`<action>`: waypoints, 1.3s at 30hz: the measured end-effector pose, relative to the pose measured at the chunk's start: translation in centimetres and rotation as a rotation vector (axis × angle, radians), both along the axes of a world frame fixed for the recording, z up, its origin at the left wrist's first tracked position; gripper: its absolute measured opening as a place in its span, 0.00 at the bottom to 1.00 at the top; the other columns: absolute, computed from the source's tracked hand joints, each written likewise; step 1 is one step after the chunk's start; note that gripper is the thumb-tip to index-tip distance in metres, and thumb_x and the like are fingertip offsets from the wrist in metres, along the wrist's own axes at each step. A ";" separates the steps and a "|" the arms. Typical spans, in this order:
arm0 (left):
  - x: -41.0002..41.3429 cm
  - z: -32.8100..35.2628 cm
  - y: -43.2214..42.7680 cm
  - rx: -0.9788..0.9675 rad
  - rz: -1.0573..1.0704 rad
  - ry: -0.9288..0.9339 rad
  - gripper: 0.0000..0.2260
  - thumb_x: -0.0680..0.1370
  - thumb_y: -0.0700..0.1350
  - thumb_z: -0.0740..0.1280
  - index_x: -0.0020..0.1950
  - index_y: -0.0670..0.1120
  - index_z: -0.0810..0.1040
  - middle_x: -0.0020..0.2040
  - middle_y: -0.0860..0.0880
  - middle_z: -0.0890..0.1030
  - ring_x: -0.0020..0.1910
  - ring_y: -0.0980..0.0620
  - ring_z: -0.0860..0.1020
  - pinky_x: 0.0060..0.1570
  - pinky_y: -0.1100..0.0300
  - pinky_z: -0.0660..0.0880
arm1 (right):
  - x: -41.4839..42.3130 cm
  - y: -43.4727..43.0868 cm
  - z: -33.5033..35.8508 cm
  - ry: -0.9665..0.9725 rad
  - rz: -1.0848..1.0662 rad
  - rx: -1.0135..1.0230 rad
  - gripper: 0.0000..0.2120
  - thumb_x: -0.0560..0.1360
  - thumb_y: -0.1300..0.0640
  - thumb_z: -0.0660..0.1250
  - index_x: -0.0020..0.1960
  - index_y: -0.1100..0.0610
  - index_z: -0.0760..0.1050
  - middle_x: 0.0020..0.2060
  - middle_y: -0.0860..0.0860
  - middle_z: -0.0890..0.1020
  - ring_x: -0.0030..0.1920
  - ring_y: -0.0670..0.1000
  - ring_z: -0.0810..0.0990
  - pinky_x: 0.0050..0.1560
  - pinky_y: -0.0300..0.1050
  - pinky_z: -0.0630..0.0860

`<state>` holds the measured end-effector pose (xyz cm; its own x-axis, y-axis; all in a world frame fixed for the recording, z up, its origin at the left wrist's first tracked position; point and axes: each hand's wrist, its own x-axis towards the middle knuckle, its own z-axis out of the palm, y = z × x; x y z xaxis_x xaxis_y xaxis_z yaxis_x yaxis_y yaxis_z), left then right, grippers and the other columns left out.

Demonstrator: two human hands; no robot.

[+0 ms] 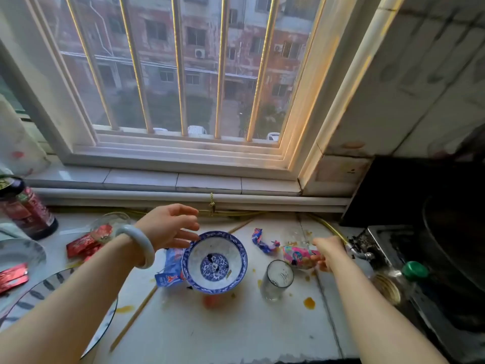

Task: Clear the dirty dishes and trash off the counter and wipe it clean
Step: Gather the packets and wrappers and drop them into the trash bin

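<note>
Since the bowl (215, 262) sits mid-frame on the counter (223, 332), left hand (168, 227) is nearer: fingers spread, empty, tips just at its upper-left rim. Right hand (328, 252), right of centre, grips the pink wrapper (299, 254), long axis left-right, beside the glass (277, 279).

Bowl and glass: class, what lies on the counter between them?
Head view: only bare counter separates bowl and glass; orange spills sit nearby, not between.
</note>
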<state>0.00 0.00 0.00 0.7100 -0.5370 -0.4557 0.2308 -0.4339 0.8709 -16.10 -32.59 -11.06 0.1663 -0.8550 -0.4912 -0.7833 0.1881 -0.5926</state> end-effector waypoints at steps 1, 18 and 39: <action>-0.1 -0.1 -0.1 -0.004 0.013 0.014 0.09 0.78 0.42 0.66 0.58 0.45 0.77 0.50 0.43 0.83 0.46 0.46 0.84 0.43 0.55 0.80 | 0.0 -0.1 -0.1 -0.005 0.003 0.016 0.06 0.75 0.61 0.64 0.44 0.63 0.69 0.40 0.62 0.83 0.25 0.52 0.74 0.28 0.40 0.69; -3.0 -2.0 0.8 -0.010 0.110 0.101 0.09 0.79 0.40 0.66 0.58 0.44 0.77 0.50 0.41 0.83 0.47 0.42 0.83 0.44 0.53 0.81 | -0.6 -1.3 -3.1 -0.077 -0.112 0.093 0.09 0.74 0.60 0.67 0.39 0.65 0.77 0.25 0.57 0.75 0.17 0.49 0.69 0.22 0.37 0.68; -3.5 -2.0 -0.7 -0.353 0.300 0.507 0.20 0.71 0.46 0.73 0.60 0.44 0.74 0.58 0.39 0.80 0.54 0.42 0.82 0.45 0.51 0.82 | 3.4 7.3 11.2 -0.724 0.399 0.359 0.09 0.77 0.61 0.67 0.38 0.58 0.74 0.27 0.52 0.74 0.23 0.46 0.68 0.21 0.36 0.66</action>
<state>-3.52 -0.66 -2.01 0.5965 -0.5277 -0.6048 0.7133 0.0030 0.7009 -12.66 -25.31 0.14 0.7904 -0.4830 -0.3769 -0.2874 0.2511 -0.9243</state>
